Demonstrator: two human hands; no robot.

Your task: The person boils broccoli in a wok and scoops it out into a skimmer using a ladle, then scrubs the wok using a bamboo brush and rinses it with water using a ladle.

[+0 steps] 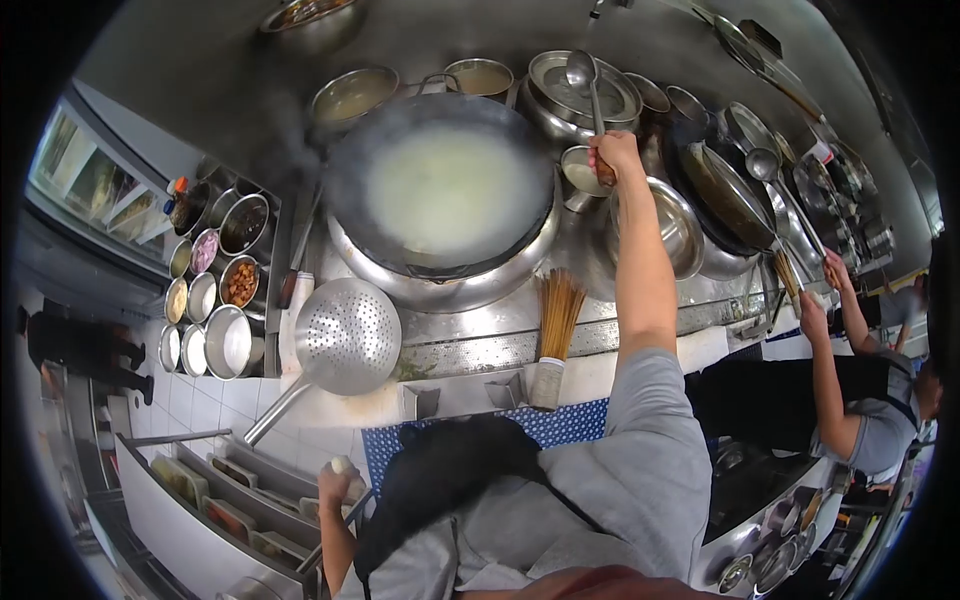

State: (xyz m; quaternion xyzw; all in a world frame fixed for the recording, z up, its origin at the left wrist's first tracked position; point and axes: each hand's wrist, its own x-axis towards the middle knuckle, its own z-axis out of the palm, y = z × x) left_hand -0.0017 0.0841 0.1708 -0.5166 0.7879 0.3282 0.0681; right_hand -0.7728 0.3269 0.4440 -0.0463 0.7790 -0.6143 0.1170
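Note:
My right hand [617,150] is stretched forward, closed around the wooden handle of a metal ladle [580,70]. The ladle's bowl is over a lidded steel pot [550,80] at the back. Left of that hand sits a large wok [440,190] holding steaming, cloudy pale liquid. My left hand [335,487] is low beside my body, near the open drawers. Its fingers are closed around something whitish that I cannot make out. A perforated strainer [348,335] lies on the counter in front of me, and a bamboo brush [556,340] rests to its right.
Metal seasoning containers [230,340] stand at the left. Steel pots [355,95] line the back. On the right, a co-worker [870,420] holds a ladle and a brush beside a tilted wok [735,195]. Drawers [215,500] with food trays are at lower left.

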